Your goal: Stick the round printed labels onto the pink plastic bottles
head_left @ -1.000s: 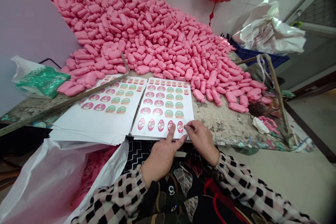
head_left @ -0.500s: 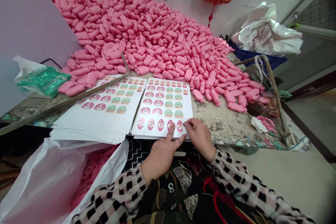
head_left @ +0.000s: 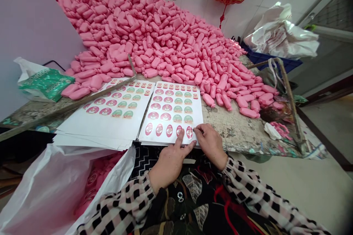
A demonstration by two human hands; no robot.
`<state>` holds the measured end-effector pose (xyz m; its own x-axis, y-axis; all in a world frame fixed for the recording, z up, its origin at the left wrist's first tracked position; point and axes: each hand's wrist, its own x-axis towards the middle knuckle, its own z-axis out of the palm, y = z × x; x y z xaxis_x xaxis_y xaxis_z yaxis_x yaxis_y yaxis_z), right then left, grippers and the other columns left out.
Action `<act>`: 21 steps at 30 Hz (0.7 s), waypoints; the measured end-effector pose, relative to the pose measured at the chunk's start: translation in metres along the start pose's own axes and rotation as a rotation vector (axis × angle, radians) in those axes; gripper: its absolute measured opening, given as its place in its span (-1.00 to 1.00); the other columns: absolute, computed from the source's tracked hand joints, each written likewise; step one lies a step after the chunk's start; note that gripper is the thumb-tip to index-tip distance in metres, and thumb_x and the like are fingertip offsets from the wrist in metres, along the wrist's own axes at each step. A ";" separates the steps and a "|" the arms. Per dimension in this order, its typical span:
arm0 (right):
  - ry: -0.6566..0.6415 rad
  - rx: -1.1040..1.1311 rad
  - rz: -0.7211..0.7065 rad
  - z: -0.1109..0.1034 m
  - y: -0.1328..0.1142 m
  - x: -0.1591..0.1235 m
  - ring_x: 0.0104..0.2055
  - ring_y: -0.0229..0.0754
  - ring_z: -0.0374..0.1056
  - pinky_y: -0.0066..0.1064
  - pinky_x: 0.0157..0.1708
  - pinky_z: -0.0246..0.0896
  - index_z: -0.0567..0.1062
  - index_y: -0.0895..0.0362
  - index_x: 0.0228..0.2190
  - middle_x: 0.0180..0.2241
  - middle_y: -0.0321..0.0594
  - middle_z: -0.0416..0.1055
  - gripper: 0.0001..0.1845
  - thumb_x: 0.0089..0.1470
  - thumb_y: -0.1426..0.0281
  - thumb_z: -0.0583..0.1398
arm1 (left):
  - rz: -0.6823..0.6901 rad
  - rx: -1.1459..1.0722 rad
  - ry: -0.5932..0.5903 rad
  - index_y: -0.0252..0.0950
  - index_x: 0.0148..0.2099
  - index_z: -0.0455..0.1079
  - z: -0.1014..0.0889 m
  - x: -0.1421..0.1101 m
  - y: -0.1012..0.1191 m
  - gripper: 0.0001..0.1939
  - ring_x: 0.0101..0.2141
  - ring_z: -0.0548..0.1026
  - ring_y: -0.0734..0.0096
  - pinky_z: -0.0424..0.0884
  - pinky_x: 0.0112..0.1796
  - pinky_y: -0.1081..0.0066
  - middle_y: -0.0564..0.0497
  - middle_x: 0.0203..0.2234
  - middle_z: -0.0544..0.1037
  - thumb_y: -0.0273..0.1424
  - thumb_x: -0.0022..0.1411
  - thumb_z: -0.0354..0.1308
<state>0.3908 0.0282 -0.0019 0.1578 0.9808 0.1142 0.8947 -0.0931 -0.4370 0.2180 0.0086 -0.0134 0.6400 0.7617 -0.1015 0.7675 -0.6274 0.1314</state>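
Note:
A white sticker sheet with rows of pink and green oval labels lies at the table's near edge. My left hand rests on its bottom edge, fingers stretched flat and pressing the paper. My right hand is beside it at the sheet's lower right corner, fingertips pinched at the edge of the last red oval sticker. A second sticker sheet lies to the left on a stack of white backing sheets. Behind them rises a huge heap of pink plastic bottles.
A white bag holding labelled pink bottles hangs open at my lower left. A green packet sits at the table's left, a thin rod lies across the left sheet. White sacks on a blue crate stand at the right.
Almost nothing has moved. My right fingertips have crept slightly along the edge of the corner sticker; my left hand stays pressed on the sheet.

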 end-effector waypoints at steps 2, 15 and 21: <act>-0.012 0.013 -0.004 0.000 -0.002 0.000 -0.37 -0.23 0.28 -0.43 -0.43 -0.02 0.46 0.07 -0.39 -0.37 -0.24 0.39 -0.74 0.15 0.25 0.03 | -0.003 -0.011 -0.001 0.09 0.31 -0.25 0.000 0.000 0.000 -0.23 -0.27 0.51 0.29 0.40 -0.28 0.31 -0.24 0.29 -0.39 -0.53 0.18 0.00; -0.047 0.074 0.066 -0.005 -0.007 0.005 -0.45 -0.26 0.29 -0.43 -0.48 -0.01 0.49 0.05 -0.45 -0.43 -0.30 0.42 -0.70 0.01 0.10 0.13 | 0.004 0.005 0.027 0.10 0.31 -0.35 -0.001 -0.001 0.000 -0.14 -0.32 0.50 0.35 0.39 -0.30 0.33 -0.25 0.29 -0.39 -0.58 0.14 0.01; 0.037 0.160 0.040 -0.011 -0.009 0.005 -0.43 -0.26 0.29 -0.44 -0.44 0.03 0.49 0.05 -0.50 -0.44 -0.31 0.42 -0.76 -0.01 0.15 0.16 | 0.004 0.001 -0.001 0.09 0.31 -0.33 -0.003 -0.003 0.000 -0.17 -0.29 0.51 0.32 0.39 -0.28 0.33 -0.24 0.30 -0.33 -0.58 0.16 -0.02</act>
<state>0.3880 0.0324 0.0128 0.2096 0.9697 0.1251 0.8099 -0.1005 -0.5779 0.2158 0.0073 -0.0105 0.6431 0.7590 -0.1022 0.7650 -0.6306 0.1308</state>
